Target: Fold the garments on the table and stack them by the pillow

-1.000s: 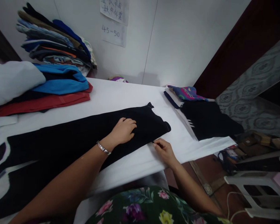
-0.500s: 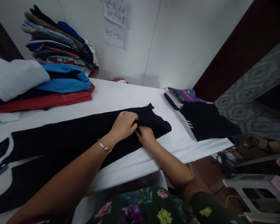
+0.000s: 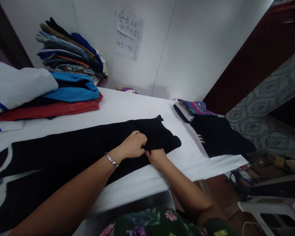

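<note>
Head view: from my distant seat I see the left hand (image 3: pixel 134 144) with its fingers curled nearly closed, apparently gathering a pinch of a black garment (image 3: pixel 95 142). The right hand (image 3: pixel 157 157) lies just beside it, fingers bent and partly hidden by dark cloth; I cannot tell whether they have hold of anything.

The garment lies directly beneath and around both sets of fingertips, flat on a white worktop (image 3: pixel 137 109). Its long axis runs roughly along the worktop's near edge, from the near left corner towards the right end. Most of its length stretches left of the fingers; only a short stretch reaches right of them. I judge the right hand nearer that short end and also nearer the worktop's near edge.

Farther out, folded clothes (image 3: pixel 208 136) sit at the worktop's right end, well apart from the left-hand clothes pile (image 3: pixel 76 93) by its far left corner.
</note>
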A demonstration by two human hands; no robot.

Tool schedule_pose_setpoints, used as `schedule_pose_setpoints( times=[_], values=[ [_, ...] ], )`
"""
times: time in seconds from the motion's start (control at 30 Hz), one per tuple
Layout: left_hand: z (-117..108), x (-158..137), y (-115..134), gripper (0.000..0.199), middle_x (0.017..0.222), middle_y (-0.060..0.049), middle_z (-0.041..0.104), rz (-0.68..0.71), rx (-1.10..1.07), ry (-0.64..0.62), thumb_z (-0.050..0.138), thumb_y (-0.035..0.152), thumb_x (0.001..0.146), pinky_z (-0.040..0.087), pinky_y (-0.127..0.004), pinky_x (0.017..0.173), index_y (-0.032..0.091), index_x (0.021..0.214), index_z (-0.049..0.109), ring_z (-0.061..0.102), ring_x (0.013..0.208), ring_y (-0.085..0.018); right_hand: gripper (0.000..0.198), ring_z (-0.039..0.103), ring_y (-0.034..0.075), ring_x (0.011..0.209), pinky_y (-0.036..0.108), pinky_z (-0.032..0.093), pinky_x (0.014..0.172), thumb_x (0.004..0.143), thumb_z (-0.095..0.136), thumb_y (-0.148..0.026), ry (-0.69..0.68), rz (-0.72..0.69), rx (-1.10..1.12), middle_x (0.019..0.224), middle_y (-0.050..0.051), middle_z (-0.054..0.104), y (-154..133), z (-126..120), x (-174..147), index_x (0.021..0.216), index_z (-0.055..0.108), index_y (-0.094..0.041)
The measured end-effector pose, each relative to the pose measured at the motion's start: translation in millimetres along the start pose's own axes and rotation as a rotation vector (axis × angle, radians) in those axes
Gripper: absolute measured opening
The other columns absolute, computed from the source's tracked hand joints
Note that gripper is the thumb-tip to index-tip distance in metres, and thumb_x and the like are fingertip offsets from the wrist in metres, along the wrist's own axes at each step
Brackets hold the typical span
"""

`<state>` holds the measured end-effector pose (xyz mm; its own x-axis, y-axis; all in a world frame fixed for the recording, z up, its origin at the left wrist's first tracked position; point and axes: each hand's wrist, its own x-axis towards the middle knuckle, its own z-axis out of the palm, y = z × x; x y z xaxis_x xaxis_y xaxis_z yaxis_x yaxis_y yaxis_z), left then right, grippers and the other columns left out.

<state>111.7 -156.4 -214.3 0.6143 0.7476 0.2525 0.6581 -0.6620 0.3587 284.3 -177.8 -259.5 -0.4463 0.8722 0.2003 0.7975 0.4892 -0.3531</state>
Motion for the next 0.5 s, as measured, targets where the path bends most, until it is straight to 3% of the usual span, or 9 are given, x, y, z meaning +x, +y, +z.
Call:
schedule_pose_setpoints(
  times=[0.07,0.17,0.23,0.33,0.4,0.5],
  values=[
    [3,0,0,0.014,0.079,0.0,0.062,-0.023,0.018,-0.012,0.058,0.013,0.061,0.031,-0.04,0.106,0.023,0.067,0.049,0.059,0.083,-0.018,0.029,0.062,0.028,0.102,0.048,0.045,0.097,0.089,0.055,-0.028,0.037,-0.003,0.03,0.103,0.012,0.07,-1,-6,-24,0.114,0.065,-0.018],
    [4,0,3,0.012,0.083,-0.001,0.063,-0.027,0.035,-0.021,0.063,0.017,0.063,0.031,-0.039,0.105,0.022,0.066,0.052,0.059,0.086,-0.019,0.025,0.066,0.022,0.096,0.04,0.052,0.088,0.092,0.051,-0.026,0.146,-0.059,0.212,0.101,0.009,0.072,4,-23,-52,0.109,0.068,-0.021],
    [1,1,5,0.017,0.083,-0.002,0.064,-0.025,0.028,-0.033,0.068,0.031,0.067,0.035,-0.039,0.099,0.021,0.065,0.054,0.059,0.085,-0.019,0.025,0.066,0.02,0.1,0.036,0.053,0.089,0.093,0.049,-0.025,0.29,-0.083,0.308,0.105,0.008,0.072,13,-40,-58,0.108,0.069,-0.023],
    [-5,2,8,0.034,0.079,-0.002,0.065,-0.058,0.004,-0.04,0.06,0.053,0.077,0.041,-0.037,0.085,0.021,0.066,0.057,0.06,0.079,-0.019,0.027,0.058,0.022,0.116,0.042,0.047,0.099,0.093,0.048,-0.027,0.467,-0.069,0.236,0.117,0.009,0.067,34,-62,-46,0.112,0.067,-0.024],
    [-7,3,8,0.039,0.077,-0.003,0.066,-0.111,0.011,-0.004,0.051,0.055,0.083,0.042,-0.036,0.078,0.02,0.069,0.059,0.06,0.077,-0.019,0.033,0.047,0.025,0.129,0.048,0.039,0.106,0.093,0.048,-0.03,0.47,-0.022,0.098,0.131,0.011,0.059,52,-67,-31,0.122,0.062,-0.022],
    [-9,4,4,0.034,0.086,-0.005,0.067,-0.178,0.063,0.12,0.043,0.045,0.09,0.044,-0.035,0.072,0.02,0.076,0.061,0.061,0.082,-0.02,0.044,0.035,0.031,0.137,0.055,0.033,0.107,0.093,0.049,-0.035,0.267,0.107,-0.132,0.146,0.014,0.044,77,-52,-13,0.133,0.053,-0.019]
  ],
)
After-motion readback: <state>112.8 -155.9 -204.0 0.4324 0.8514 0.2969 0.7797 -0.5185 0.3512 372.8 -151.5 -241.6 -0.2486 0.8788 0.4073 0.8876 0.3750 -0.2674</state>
